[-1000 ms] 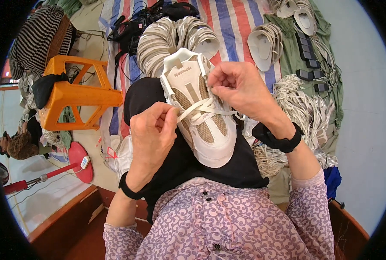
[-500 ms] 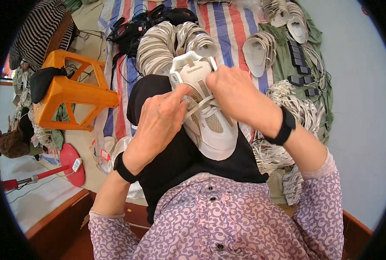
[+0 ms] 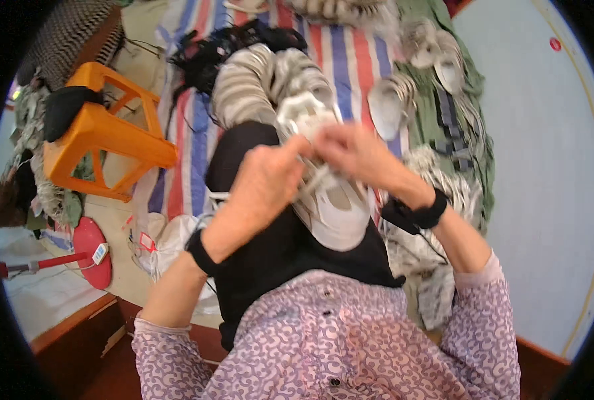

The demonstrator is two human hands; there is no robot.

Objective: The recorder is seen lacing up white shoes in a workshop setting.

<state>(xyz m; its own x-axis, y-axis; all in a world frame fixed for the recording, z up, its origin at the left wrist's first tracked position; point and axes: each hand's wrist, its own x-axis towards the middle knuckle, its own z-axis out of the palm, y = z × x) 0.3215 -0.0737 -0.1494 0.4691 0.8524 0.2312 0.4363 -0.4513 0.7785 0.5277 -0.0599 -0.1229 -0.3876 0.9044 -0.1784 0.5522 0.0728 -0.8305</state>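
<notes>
A white and beige sneaker [image 3: 339, 223] rests on my black-clad lap, its toe toward me. Its pale shoelace [image 3: 318, 181] crosses the tongue below my fingers. My left hand [image 3: 268, 179] is closed, thumb and finger pinched on the lace at the shoe's left side. Over the upper laces my right hand [image 3: 362, 155] is curled closed and blurred by motion, its fingertips meeting those of the left. The lace ends in both hands are too smeared to follow. Beyond the hands, the shoe's padded collar [image 3: 304, 107] shows.
Stacked pale shoe parts [image 3: 240, 87] lie just beyond the sneaker on a striped sheet [image 3: 344, 60]. An orange plastic stool [image 3: 107, 137] stands at left, near a red round base [image 3: 94, 257]. Bundled pale laces [image 3: 467, 193] and more shoe parts [image 3: 392, 107] lie at right, beside a pale wall [image 3: 544, 167].
My right hand has moved left and slightly down, so both hands now meet over the laces. The whole view has shifted and blurred a little.
</notes>
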